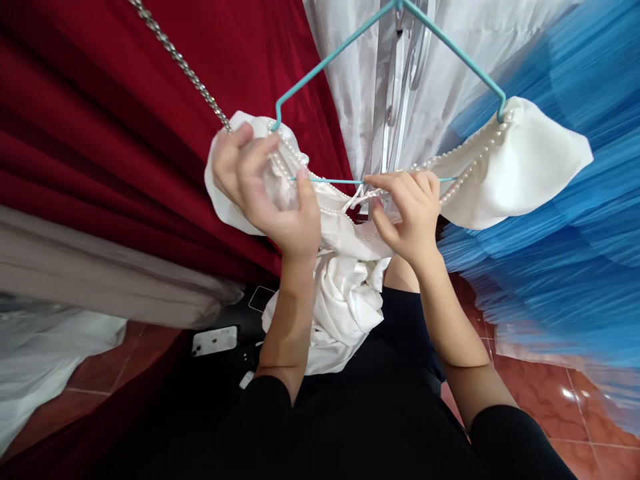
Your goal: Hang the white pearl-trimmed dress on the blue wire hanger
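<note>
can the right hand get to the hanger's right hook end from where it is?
Probably yes. The right hand pinches the white garment at the hanger's bottom bar, and the bar's right end lies up and to its right, with only the pearl-trimmed sleeve draped over it.

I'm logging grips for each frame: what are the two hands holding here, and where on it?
Both hold the white garment on the teal hanger: left hand at its shoulder, right hand pinching the beaded neckline.

Garment (520, 167) hangs on hanger (350, 47); phone (215, 341) on floor (530, 393) (lower left).
</note>
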Motion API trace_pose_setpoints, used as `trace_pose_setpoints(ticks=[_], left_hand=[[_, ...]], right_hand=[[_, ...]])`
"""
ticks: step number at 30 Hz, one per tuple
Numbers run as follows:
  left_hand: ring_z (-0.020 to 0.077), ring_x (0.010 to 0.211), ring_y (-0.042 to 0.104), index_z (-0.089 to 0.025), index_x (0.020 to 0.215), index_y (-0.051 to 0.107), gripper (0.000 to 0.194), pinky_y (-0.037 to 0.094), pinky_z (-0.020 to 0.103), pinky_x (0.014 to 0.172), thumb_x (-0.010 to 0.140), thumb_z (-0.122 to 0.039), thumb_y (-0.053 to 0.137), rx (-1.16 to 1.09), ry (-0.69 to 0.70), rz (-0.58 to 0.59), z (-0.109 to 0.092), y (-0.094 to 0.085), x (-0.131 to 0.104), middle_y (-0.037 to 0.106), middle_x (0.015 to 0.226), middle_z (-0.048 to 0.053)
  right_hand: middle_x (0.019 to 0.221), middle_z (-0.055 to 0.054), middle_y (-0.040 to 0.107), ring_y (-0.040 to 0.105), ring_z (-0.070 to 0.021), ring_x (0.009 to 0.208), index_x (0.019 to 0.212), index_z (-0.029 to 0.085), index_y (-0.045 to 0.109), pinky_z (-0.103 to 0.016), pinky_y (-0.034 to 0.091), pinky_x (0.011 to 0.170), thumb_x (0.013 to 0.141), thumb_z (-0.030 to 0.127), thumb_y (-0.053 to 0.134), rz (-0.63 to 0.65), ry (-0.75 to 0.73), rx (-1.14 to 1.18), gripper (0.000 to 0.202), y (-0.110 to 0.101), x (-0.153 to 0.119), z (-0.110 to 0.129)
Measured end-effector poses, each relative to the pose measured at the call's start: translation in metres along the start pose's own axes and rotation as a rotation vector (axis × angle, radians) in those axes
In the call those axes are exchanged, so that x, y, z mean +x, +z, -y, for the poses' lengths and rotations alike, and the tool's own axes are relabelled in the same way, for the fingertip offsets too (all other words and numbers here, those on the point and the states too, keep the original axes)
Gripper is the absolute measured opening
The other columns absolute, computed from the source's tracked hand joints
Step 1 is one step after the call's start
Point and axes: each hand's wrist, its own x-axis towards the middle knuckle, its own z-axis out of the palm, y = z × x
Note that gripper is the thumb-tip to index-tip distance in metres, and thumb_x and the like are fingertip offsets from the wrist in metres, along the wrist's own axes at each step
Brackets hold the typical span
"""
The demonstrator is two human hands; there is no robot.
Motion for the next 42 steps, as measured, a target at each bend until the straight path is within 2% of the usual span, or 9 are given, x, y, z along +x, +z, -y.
trace_pose_setpoints(ticks=[4, 9, 13, 16, 21, 24, 31, 37, 42], left_hand=[[0.0223, 0.123, 0.064, -0.025, 0.123, 0.068, 0.022, 0.048, 0.052, 0.118, 0.103, -0.018, 0.063, -0.043, -0.045, 0.045, 0.029, 0.0, 0.015, 0.07, 0.122, 0.001], [0.0142, 0.103, 0.071, -0.017, 0.104, 0.07, 0.04, 0.059, 0.034, 0.098, 0.091, 0.011, 0.044, -0.028, -0.114, -0.016, 0.06, 0.001, 0.035, 0.075, 0.103, -0.002], [0.0135, 0.079, 0.069, -0.016, 0.093, 0.065, 0.024, 0.064, 0.032, 0.075, 0.092, -0.003, 0.045, -0.187, 0.098, -0.17, 0.115, -0.016, 0.042, 0.064, 0.086, 0.0], [0.0158, 0.083, 0.07, -0.019, 0.098, 0.064, 0.01, 0.064, 0.041, 0.081, 0.097, -0.022, 0.054, -0.17, -0.107, -0.16, 0.132, -0.038, 0.031, 0.062, 0.089, 0.0], [0.0141, 0.064, 0.068, -0.022, 0.088, 0.073, 0.017, 0.055, 0.033, 0.057, 0.085, -0.038, 0.079, -0.036, -0.335, 0.298, 0.075, -0.054, 0.004, 0.071, 0.076, -0.003], [0.0178, 0.078, 0.075, -0.025, 0.092, 0.079, 0.006, 0.061, 0.033, 0.072, 0.091, -0.024, 0.073, -0.091, -0.339, 0.603, 0.025, -0.045, -0.005, 0.079, 0.085, -0.001], [0.0247, 0.109, 0.074, -0.032, 0.105, 0.076, 0.016, 0.055, 0.048, 0.105, 0.096, -0.019, 0.072, -0.299, 0.035, 0.342, -0.036, -0.011, -0.003, 0.077, 0.106, 0.0], [0.0214, 0.097, 0.073, -0.027, 0.105, 0.076, 0.019, 0.05, 0.042, 0.101, 0.098, -0.015, 0.063, -0.034, -0.13, 0.616, -0.035, -0.006, 0.009, 0.08, 0.101, 0.0], [0.0215, 0.093, 0.07, -0.028, 0.103, 0.077, 0.023, 0.046, 0.041, 0.099, 0.094, -0.012, 0.064, -0.001, -0.125, 0.602, -0.031, -0.008, 0.007, 0.077, 0.098, -0.001]], right_hand=[[0.112, 0.0, 0.073, 0.062, -0.0207, 0.104, 0.127, 0.03, 0.066, -0.046, 0.041, 0.111, 0.101, 0.026, 0.048, -0.001, -0.006, -0.011, 0.032, 0.001, -0.001, -0.002], [0.112, -0.001, 0.073, 0.062, -0.0205, 0.101, 0.123, 0.029, 0.069, -0.046, 0.042, 0.108, 0.101, 0.025, 0.047, 0.015, -0.031, -0.009, 0.032, -0.007, 0.0, -0.014], [0.114, -0.001, 0.074, 0.063, -0.02, 0.101, 0.123, 0.028, 0.07, -0.046, 0.043, 0.106, 0.1, 0.024, 0.048, 0.037, -0.042, 0.028, 0.032, -0.013, 0.004, -0.017], [0.112, -0.001, 0.075, 0.065, -0.0192, 0.101, 0.121, 0.028, 0.072, -0.046, 0.043, 0.105, 0.101, 0.022, 0.046, 0.054, -0.027, 0.079, 0.034, -0.015, 0.004, -0.013], [0.117, 0.0, 0.075, 0.065, -0.0179, 0.105, 0.126, 0.029, 0.07, -0.043, 0.043, 0.103, 0.102, 0.022, 0.047, 0.03, -0.058, 0.114, 0.034, -0.01, 0.001, -0.005], [0.117, 0.0, 0.075, 0.066, -0.0181, 0.108, 0.127, 0.028, 0.069, -0.042, 0.043, 0.102, 0.104, 0.023, 0.047, 0.025, -0.053, 0.107, 0.033, -0.006, 0.003, -0.001], [0.119, 0.0, 0.074, 0.066, -0.0196, 0.107, 0.129, 0.03, 0.069, -0.044, 0.045, 0.103, 0.102, 0.022, 0.05, 0.03, -0.065, 0.125, 0.034, -0.012, 0.003, -0.003], [0.129, -0.003, 0.074, 0.069, -0.0229, 0.115, 0.135, 0.029, 0.065, -0.047, 0.051, 0.103, 0.101, 0.025, 0.054, 0.057, -0.126, 0.08, 0.036, -0.019, 0.001, 0.001], [0.122, -0.006, 0.076, 0.069, -0.0239, 0.12, 0.125, 0.024, 0.072, -0.05, 0.053, 0.113, 0.092, 0.019, 0.067, -0.367, -0.174, 0.061, 0.033, -0.044, 0.012, -0.015]])
